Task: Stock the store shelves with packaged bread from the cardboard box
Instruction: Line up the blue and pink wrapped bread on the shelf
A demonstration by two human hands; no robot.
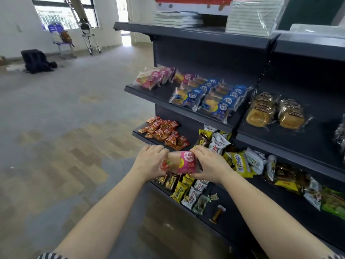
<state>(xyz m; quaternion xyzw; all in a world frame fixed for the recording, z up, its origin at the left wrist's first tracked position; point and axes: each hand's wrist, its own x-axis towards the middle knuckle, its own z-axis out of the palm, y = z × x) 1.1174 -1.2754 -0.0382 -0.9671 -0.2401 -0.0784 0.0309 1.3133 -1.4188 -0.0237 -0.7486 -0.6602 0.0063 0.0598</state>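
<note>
I hold one pink-labelled packaged bread [183, 162] in front of the dark shelf unit, at the height of its lower shelves. My left hand [151, 160] grips its left end and my right hand [210, 163] grips its right end. On the upper stocked shelf [149, 93] a row of matching pink bread packs [154, 77] stands at the left. Blue-labelled bread packs [209, 99] fill the space beside them. Round brown breads in clear wrap [274, 112] lie on the neighbouring shelf section. The cardboard box is out of view.
Below the bread, red snack sachets [164, 132] and several yellow, white and green snack bags [242, 161] crowd the lower shelves. Wrapped white stacks [253, 17] sit on the top shelf. The floor to the left is open; a dark bag [36, 60], a chair and a stepladder stand far back.
</note>
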